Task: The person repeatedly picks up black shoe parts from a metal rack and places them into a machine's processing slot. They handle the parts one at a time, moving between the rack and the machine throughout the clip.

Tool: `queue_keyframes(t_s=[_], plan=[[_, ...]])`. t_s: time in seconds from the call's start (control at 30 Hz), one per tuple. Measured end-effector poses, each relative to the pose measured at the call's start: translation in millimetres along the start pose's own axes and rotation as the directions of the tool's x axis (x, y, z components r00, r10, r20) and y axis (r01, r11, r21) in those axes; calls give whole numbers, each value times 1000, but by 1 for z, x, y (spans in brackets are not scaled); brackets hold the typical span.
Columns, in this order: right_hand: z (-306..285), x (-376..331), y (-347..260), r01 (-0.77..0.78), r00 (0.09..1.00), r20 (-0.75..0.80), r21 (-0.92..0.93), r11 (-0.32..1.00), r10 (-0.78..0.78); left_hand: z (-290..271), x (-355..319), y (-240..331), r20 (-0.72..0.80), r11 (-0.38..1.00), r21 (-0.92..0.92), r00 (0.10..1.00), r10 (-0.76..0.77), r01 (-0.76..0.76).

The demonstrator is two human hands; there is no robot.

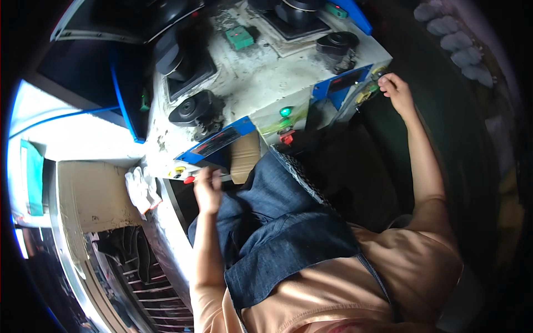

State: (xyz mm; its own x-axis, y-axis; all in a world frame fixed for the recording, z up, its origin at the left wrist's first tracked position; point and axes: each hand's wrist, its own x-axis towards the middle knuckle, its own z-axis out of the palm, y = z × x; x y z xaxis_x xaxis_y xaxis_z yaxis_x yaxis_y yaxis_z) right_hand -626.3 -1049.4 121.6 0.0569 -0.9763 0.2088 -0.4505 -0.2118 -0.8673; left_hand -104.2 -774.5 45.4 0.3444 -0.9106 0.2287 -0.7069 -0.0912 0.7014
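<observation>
My left hand (207, 193) hovers at the machine's front left corner, smeared by motion so its fingers cannot be read. Right beside it are a red button (189, 180) and a yellow-ringed control (177, 171). Stretched far out, my right hand (395, 90) is closed at the machine's front right corner. Its fingertips meet by a small dark control (381, 73), and whatever they hold is hidden. A yellow switch part (363, 97) sits just left of that hand. Both hands are at the front of a worn white machine table (277, 72).
Black round-topped fixtures (191, 108) and a green box (239, 38) stand on the machine. A lit green lamp (285, 111) and a red switch (286, 137) are on its front. White gloves (142, 190) lie at left by a cardboard box (94, 194). A rack (158, 288) holds dark pieces.
</observation>
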Motion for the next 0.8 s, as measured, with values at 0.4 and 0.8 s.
queue_keyframes(t_s=[0.4, 0.8], plan=[[28, 32, 108, 88, 995, 18, -548, 832, -94, 150, 68, 104, 265, 926, -214, 894, 361, -310], [38, 18, 113, 201, 959, 257, -312, 929, -122, 101, 56, 97, 349, 935, -288, 886, 304, -208]])
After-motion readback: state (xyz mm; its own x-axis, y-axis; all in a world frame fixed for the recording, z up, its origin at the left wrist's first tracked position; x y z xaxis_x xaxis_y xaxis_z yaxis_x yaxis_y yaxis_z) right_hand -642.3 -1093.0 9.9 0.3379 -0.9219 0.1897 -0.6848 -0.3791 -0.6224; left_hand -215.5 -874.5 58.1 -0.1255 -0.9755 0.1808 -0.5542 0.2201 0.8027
